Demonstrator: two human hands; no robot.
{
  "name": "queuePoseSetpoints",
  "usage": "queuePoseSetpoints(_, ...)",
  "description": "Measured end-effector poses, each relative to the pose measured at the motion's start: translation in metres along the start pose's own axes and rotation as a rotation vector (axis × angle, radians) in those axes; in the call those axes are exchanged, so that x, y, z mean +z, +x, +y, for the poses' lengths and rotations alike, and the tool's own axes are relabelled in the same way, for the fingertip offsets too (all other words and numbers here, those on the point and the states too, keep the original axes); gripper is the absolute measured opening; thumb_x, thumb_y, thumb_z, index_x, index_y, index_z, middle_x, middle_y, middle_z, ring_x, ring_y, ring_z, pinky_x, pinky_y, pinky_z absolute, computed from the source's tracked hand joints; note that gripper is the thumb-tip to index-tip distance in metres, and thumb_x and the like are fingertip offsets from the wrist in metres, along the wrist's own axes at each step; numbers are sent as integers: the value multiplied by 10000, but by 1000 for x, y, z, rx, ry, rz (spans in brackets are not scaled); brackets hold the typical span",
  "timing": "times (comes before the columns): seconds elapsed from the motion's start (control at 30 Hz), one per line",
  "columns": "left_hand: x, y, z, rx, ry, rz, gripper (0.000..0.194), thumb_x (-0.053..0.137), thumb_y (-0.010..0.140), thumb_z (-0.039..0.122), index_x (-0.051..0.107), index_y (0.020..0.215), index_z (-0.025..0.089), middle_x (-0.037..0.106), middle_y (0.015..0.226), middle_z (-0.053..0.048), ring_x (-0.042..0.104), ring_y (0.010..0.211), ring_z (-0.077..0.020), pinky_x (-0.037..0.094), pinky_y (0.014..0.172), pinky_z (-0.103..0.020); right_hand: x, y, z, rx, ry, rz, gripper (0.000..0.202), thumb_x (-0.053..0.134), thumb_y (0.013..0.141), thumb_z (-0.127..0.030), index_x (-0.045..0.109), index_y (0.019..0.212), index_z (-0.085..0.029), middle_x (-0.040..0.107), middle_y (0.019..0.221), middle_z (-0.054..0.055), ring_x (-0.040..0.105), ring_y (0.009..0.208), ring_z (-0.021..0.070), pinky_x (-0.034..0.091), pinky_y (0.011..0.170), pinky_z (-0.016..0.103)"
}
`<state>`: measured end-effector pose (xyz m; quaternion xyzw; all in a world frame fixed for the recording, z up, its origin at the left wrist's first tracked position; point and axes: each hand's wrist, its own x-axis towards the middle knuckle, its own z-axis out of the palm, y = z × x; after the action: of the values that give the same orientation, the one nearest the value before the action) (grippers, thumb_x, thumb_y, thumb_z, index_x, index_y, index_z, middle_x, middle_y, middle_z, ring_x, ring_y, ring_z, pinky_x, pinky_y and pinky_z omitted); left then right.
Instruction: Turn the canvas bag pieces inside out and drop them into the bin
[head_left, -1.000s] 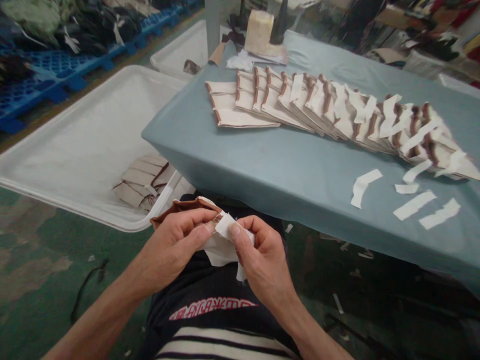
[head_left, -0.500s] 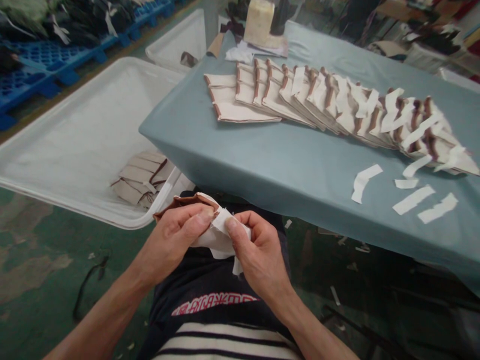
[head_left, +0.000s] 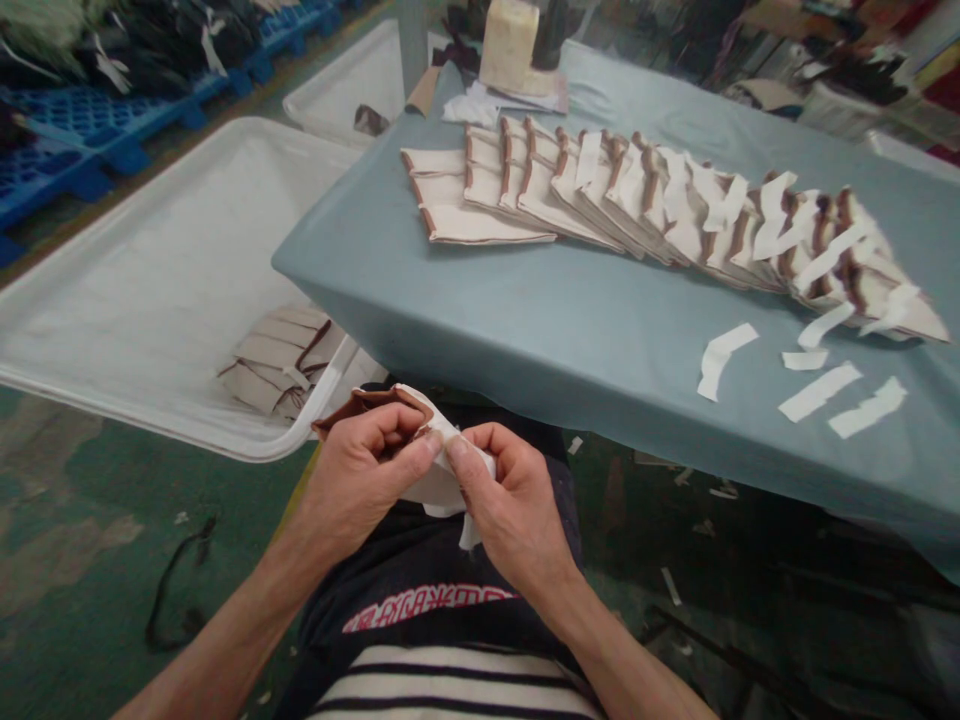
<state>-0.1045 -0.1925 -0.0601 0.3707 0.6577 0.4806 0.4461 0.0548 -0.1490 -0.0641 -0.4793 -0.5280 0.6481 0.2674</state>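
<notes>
While both hands meet low in the view over the lap, left hand (head_left: 367, 475) has thumb and index clamped on a brown-edged piece (head_left: 409, 395) of cream fabric. Right hand (head_left: 517, 495) clamped too, thumb and index on a white strip (head_left: 470, 532) at the piece's right side; lower end hangs below the fingers. Thumb tips just beside each other; exact join between strip and piece hidden by fingers. Clock directions from the hands:

Worktop (head_left: 450, 300), blue-green cover, 12 to 3 o'clock. On it, an overlapping row of cream pieces (head_left: 487, 212) with brown edging, 12 to 2 o'clock, white strips lying over many of them. Loose white strips (head_left: 819, 392) near the worktop's front edge, toward 3 o'clock. Pale yellowish block (head_left: 510, 45) at far side, 12 o'clock.

White bin (head_left: 172, 240) at 10 o'clock, cream bundle (head_left: 270, 365) with brown edging inside, near corner. Smaller white bin (head_left: 345, 80) beyond, 11 o'clock. Blue pallet (head_left: 82, 125) with dark items, between 10 and 11. Green floor (head_left: 82, 500), scraps scattered.
</notes>
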Motion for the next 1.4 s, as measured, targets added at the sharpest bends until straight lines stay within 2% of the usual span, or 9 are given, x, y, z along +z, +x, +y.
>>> queuePoseSetpoints(0.17, 1, 3, -6, -45, -63, 52, 280, 822, 745, 444, 723, 756, 183, 640, 664, 27, 522, 575, -118, 418, 535, -212, -12, 5, -2, 61, 83, -161, 586, 782, 881, -771, 586, 783, -228, 491, 586, -75, 371, 504, 86, 304, 468, 221)
queuePoseSetpoints(0.3, -5, 4, -12, -58, -75, 27, 348, 826, 806, 516, 746, 832, 179, 676, 686, 11, 543, 572, -130, 425, 529, -221, -31, 10, -4, 124, 102, -319, 754, 581, 931, -950, 574, 716, -227, 457, 500, -74, 337, 425, 79, 280, 431, 221)
queuePoseSetpoints(0.57, -18, 13, -2, -34, 26, -16, 363, 842, 814, 549, 755, 825, 197, 671, 702, 11, 533, 578, -135, 406, 513, -217, -53, 14, 3, 115, 79, -318, 888, 357, 954, -1035, 571, 656, -226, 515, 503, -36, 326, 428, 95, 261, 435, 234)
queuePoseSetpoints(0.77, -19, 12, 14, 97, 155, -36, 292, 796, 859, 478, 750, 801, 195, 675, 743, 3, 513, 606, -132, 391, 528, -218, -82, 10, 8, -195, -286, -29, 700, 525, 1062, -797, 575, 662, -225, 469, 563, -40, 402, 541, 135, 275, 534, 280)
queuePoseSetpoints(0.87, -18, 8, 21, 162, 202, -71, 243, 755, 877, 424, 751, 818, 189, 662, 740, 4, 531, 612, -133, 406, 532, -213, -97, 5, 11, -232, -554, -132, 473, 616, 1086, -550, 681, 754, -220, 660, 669, -8, 580, 622, 173, 386, 609, 293)
queuePoseSetpoints(0.97, -16, 5, 31, 181, 248, -145, 218, 722, 883, 389, 771, 833, 183, 686, 753, -12, 582, 641, -147, 450, 561, -215, -101, 4, 2, -401, -668, -99, 204, 694, 1044, -401, 784, 1057, -219, 850, 1045, 81, 779, 955, 270, 557, 840, 364)
queuePoseSetpoints(1.13, -15, 0, 54, 275, 351, -248, 223, 667, 929, 349, 787, 813, 200, 699, 718, 3, 603, 634, -147, 457, 567, -215, -77, 24, -38, -917, -497, -258, 391, 721, 1062, -454, 692, 1363, -205, 817, 1381, 152, 753, 1311, 290, 555, 1145, 435)
queuePoseSetpoints(1.27, -18, -11, 63, 315, 423, -275, 241, 642, 979, 347, 773, 818, 224, 742, 766, 7, 662, 733, -173, 511, 664, -227, -57, 48, -57, -1049, -520, -430, 435, 769, 1007, -559, 716, 1293, -235, 836, 1289, 121, 716, 1346, 309, 493, 1214, 486)
queuePoseSetpoints(1.4, -20, -17, 60, 271, 396, -310, 221, 631, 973, 335, 731, 808, 228, 720, 763, 22, 650, 711, -167, 500, 655, -231, -55, 57, -63, -1050, -518, -539, 343, 823, 949, -562, 681, 879, -258, 759, 863, 22, 679, 869, 229, 505, 1017, 435)
